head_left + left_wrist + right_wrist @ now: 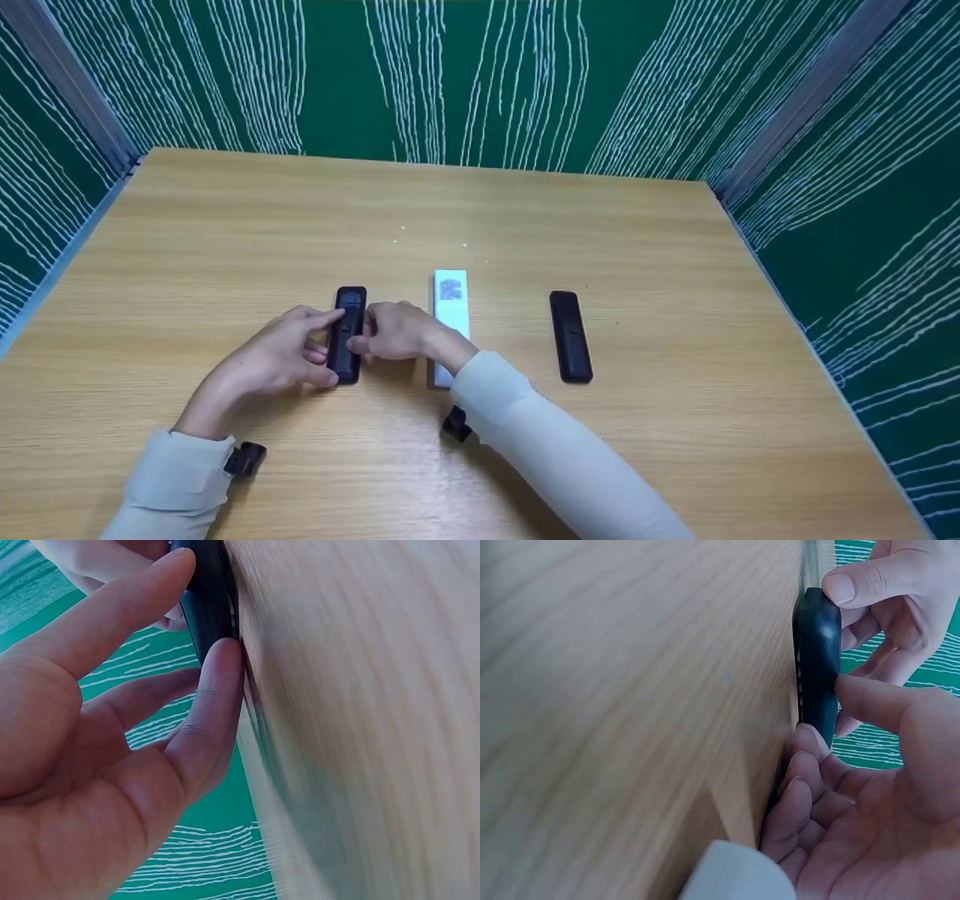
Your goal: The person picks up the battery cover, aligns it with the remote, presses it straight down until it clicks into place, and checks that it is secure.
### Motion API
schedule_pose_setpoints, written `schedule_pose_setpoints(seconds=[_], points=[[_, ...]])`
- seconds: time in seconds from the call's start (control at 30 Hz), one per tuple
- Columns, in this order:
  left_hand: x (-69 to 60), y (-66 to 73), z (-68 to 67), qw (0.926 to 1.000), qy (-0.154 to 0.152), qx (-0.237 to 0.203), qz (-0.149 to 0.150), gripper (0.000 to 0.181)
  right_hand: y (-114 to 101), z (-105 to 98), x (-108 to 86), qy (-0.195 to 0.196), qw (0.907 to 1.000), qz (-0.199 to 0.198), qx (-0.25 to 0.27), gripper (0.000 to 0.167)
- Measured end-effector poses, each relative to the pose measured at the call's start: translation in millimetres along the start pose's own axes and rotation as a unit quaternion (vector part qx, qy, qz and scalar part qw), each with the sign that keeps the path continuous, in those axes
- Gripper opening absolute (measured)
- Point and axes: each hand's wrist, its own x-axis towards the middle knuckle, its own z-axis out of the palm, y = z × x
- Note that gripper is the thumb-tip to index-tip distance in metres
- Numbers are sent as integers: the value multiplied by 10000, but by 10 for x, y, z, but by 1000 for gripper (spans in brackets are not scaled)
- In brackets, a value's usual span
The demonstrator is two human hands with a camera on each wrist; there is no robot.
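A slim black remote control point(347, 322) lies lengthwise on the table, its plain back up, with both hands on it. My left hand point(281, 352) holds it from the left: the thumb is at the near end and the index fingertip on the upper part. From the other side my right hand point(397, 330) grips it, thumb on the back and curled fingers along the right edge. The right wrist view shows the remote control point(819, 652) low against the tabletop, its underside hidden. A white box point(451, 304) lies under the right wrist, partly covered by it.
A second black remote control point(571, 337) lies to the right of the box. Small white specks dot the wooden table point(420, 202) behind the box. Green walls with white streaks point(337, 82) stand along the table's back and sides.
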Motion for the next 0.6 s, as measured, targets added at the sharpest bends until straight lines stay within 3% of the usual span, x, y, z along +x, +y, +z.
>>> schedule_pose_setpoints(seconds=[0.6], points=[[27, -23, 26, 9995, -53, -292, -78, 101, 57, 22, -13, -184, 9992, -218, 268, 35]])
